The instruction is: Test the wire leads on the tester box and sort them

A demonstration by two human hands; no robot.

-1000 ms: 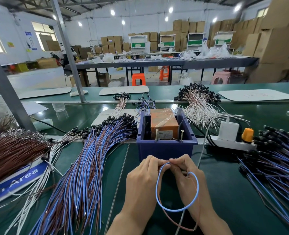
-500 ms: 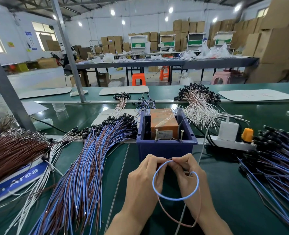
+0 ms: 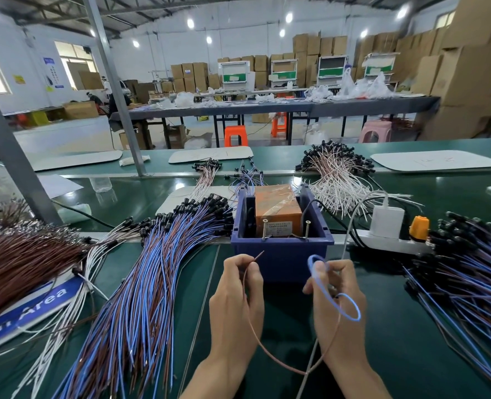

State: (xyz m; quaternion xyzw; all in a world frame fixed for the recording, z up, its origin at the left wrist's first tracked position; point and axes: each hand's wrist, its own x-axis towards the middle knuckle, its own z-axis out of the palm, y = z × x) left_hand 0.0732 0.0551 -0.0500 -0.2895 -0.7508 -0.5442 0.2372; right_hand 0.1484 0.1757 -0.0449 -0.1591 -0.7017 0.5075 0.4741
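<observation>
The tester box (image 3: 281,254) is a dark blue bin holding an orange block (image 3: 277,208), with two upright screws (image 3: 264,230) on its near rim. Just in front of it, my left hand (image 3: 235,300) pinches the brown lead (image 3: 255,256) near its bare tip, which points up toward the left screw. My right hand (image 3: 336,306) pinches the blue lead (image 3: 314,266), which curls in a loop over my fingers. The two wires hang joined in a loop below my hands.
A big fan of blue and brown leads (image 3: 140,298) lies on the left of the green belt, another pile (image 3: 474,283) on the right. Brown wires (image 3: 17,260) lie far left, white leads (image 3: 339,180) behind. A white power strip (image 3: 391,240) sits right of the box.
My hands have moved apart. The two wire ends, held together a second ago, are now separated, the brown one in my left hand and the blue one in my right.
</observation>
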